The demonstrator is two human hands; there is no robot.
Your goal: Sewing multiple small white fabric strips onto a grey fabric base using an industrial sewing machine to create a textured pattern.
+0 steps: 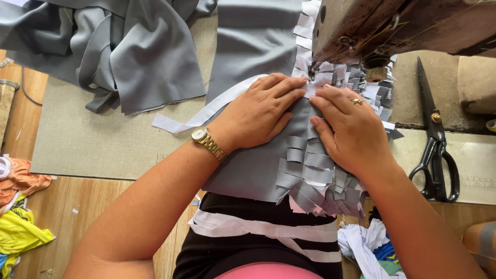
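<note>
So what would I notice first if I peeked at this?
Two hands in the middle, the left hand and right hand, pressing flat on grey fabric with a pleated strip, just below an old brown sewing machine at top right. Big black scissors lie at the right.

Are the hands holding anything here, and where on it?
Nothing is gripped: the left hand and right hand press flat on the grey pleated fabric.

Grey fabric (248, 170) is lying under both hands, with grey and white ruffle strips (310, 175) running along it. A gold watch (206, 142) is gleaming, black scissors (436, 150) are resting nearby, and the white tape (206, 111) is trailing off.
</note>
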